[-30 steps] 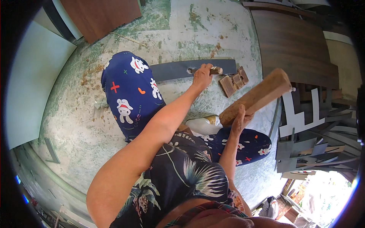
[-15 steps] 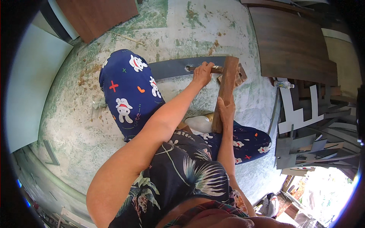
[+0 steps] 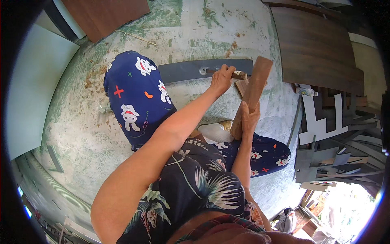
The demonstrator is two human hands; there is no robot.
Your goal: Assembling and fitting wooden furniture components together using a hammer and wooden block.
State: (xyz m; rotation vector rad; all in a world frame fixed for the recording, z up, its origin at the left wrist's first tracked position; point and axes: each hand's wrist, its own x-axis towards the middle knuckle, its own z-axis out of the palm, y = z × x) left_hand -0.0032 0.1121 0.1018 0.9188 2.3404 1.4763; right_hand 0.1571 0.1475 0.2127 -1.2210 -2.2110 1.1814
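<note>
I get soft, even light across the floor (image 3: 81,134), but glare burns out the opening (image 3: 347,207) beyond its lower right corner. At the floor's right edge I see a scrap pile (image 3: 305,162) dim; straight lines bow near the black, blue-fringed rim.

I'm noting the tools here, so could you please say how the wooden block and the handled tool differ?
The wooden block is long and thick; the handled tool is much slimmer. The right hand grips the wooden block, the left hand the handled tool. In the picture, the wooden block slants steeply, while the handled tool runs nearly sideways. Both show brown surfaces.
</note>
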